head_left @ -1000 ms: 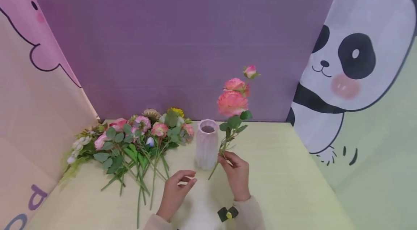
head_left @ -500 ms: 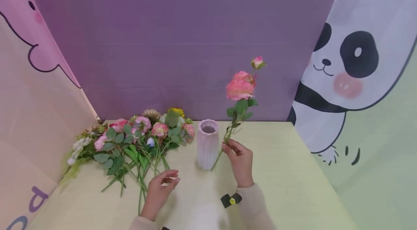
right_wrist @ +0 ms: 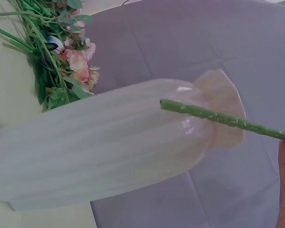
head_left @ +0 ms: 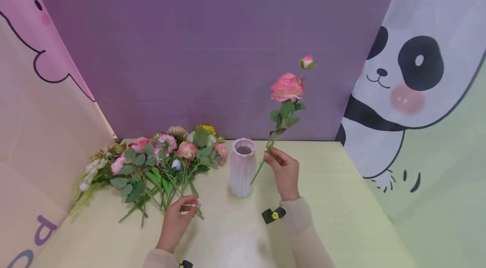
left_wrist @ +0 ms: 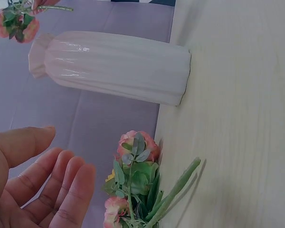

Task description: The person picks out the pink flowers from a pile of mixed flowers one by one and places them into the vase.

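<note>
My right hand (head_left: pixel 284 171) pinches the green stem of a pink artificial flower (head_left: pixel 287 87) that has a small bud above the main bloom. The flower stands nearly upright, to the right of a ribbed pink-and-white vase (head_left: pixel 243 171). In the right wrist view the cut end of the stem (right_wrist: pixel 204 113) crosses in front of the vase near its neck. My left hand (head_left: pixel 178 219) holds nothing, its fingers loosely bent, above the table by the stem ends of the flower pile. The left wrist view shows its palm (left_wrist: pixel 42 190) with the vase farther off.
A heap of artificial flowers (head_left: pixel 163 162) with pink, white and yellow blooms lies on the left of the pale table (head_left: pixel 334 217), stems toward me. A purple cloth (head_left: pixel 228 48) hangs behind the table. Printed panels, one with a panda (head_left: pixel 414 69), flank both sides.
My right hand has raised the flower up and to the right, its stem end lifting from low beside the vase. The left hand has drawn back leftward, toward the pile's stems.
</note>
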### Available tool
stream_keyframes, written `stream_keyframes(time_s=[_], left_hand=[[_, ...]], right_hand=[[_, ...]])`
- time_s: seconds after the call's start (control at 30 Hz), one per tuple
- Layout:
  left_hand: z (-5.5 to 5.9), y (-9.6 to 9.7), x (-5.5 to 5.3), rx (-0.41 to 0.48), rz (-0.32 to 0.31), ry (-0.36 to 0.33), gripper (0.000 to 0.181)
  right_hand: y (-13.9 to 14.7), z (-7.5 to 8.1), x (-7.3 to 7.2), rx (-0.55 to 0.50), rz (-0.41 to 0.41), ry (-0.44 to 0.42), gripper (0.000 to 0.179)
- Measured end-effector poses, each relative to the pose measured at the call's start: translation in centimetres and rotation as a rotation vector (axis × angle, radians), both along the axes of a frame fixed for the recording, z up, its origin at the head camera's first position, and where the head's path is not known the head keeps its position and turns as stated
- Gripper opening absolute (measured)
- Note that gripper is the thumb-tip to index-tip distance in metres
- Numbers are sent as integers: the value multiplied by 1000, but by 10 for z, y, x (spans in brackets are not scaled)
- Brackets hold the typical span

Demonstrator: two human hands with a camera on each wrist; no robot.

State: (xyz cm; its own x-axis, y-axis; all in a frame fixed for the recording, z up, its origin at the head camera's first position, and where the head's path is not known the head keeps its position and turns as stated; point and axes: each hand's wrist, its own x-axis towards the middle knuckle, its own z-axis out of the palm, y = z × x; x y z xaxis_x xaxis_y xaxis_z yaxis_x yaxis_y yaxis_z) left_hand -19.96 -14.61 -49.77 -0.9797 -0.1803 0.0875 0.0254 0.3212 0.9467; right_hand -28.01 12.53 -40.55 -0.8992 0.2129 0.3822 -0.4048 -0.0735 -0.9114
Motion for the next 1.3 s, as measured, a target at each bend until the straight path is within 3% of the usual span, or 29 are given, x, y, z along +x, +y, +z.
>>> stream_keyframes(time_s=[0.27,0.5,0.67,0.87,1.1,1.3], left_hand=[[1,-3,1,-23,32,-35,26],[-3,-5,-2,7,15,-7,35],[-5,-5,-2,41,27,-26,39],[-9,-5,-3,88,-6,-30,38],[-9,-9,-4,49,10,-78,36],[-12,-9,-5,10,35,-46,28]], right_hand=[[5,14,-12,-35,13,-23,27],[5,25,-19,-36,35,-76,27],[1,31,-24,-45,45,-73,28],[-7,39,-32,-95,56,-35,28],[-15,48,-40,-111,63,-10,28],[-18,51,-44,-131,45,-9,27]])
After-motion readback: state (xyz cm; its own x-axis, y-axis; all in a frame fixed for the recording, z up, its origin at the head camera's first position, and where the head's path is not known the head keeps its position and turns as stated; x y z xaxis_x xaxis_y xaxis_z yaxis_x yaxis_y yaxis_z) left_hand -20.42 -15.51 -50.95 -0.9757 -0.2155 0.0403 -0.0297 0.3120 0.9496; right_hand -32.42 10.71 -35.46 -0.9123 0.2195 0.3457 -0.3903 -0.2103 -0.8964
